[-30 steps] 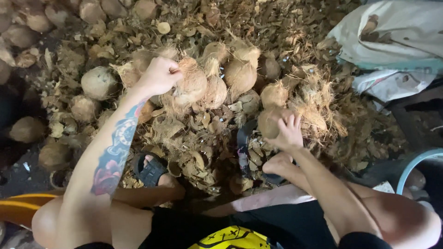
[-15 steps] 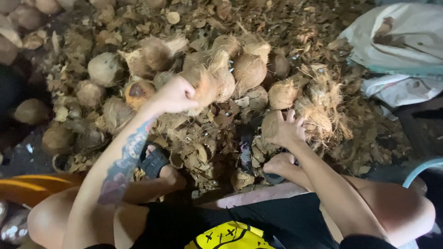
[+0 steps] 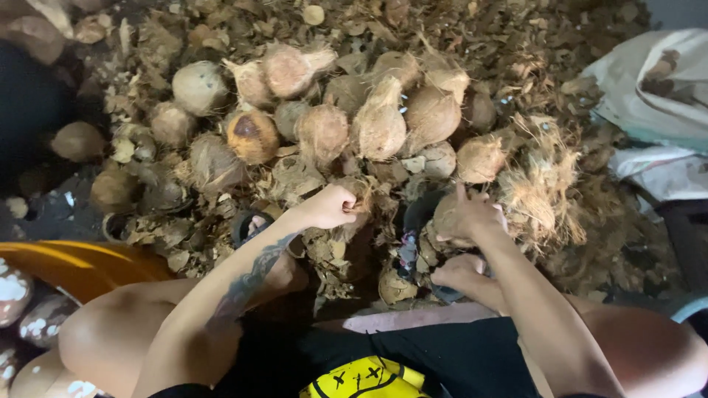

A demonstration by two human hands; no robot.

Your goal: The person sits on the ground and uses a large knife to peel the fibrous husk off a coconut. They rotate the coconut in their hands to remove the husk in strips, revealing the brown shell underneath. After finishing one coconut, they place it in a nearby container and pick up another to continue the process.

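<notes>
A heap of brown husked coconuts (image 3: 380,121) lies in front of me among loose fibre. My left hand (image 3: 330,207), on a tattooed forearm, is closed on a strip of coconut husk (image 3: 361,197) low in the pile, close to my knees. My right hand (image 3: 472,216) grips a fibrous coconut (image 3: 451,219) held against the ground between my feet. A shaggy tuft of husk fibre (image 3: 542,191) sticks out just right of that hand.
Torn husk pieces (image 3: 184,236) cover the ground. An orange container rim (image 3: 74,258) sits at lower left with pale coconuts (image 3: 15,295) beside it. White sacks (image 3: 649,96) lie at the right edge. My sandalled feet (image 3: 254,225) rest in the debris.
My left hand has dropped from the top of the heap down toward my knees, now gripping husk. My right hand stays on the coconut. The view has tilted lower.
</notes>
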